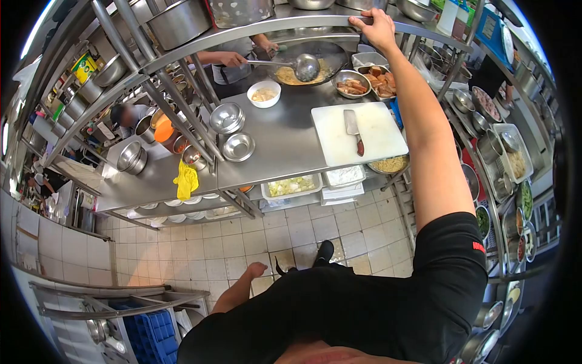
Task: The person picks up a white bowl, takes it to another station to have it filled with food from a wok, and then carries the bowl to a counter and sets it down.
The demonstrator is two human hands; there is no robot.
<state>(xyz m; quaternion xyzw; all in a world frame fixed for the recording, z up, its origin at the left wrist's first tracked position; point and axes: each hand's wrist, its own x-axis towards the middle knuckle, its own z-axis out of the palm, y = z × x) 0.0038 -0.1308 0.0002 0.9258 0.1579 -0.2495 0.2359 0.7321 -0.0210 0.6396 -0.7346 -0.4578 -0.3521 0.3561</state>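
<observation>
My right arm reaches up past the counter, and my right hand [377, 29] grips the front edge of the overhead metal shelf [285, 27]. Low by my body hangs my left hand [257, 269], its fingers curled, with nothing visible in it. Under my raised arm lies a white cutting board [327, 142], bearing a cleaver [351, 124] with a red-brown handle. Beyond the board are a steel bowl of cooked meat pieces [352, 84] and a second container of browned meat [381, 80].
Across the counter [273, 151], another person's hand [233, 59] holds a large ladle [307, 67] in a wok [333, 57]. A white bowl of food [264, 94], steel bowls [227, 117] and a yellow cloth [186, 180] are nearer. Food racks [509, 151] stand right; blue crates [151, 333] lower left.
</observation>
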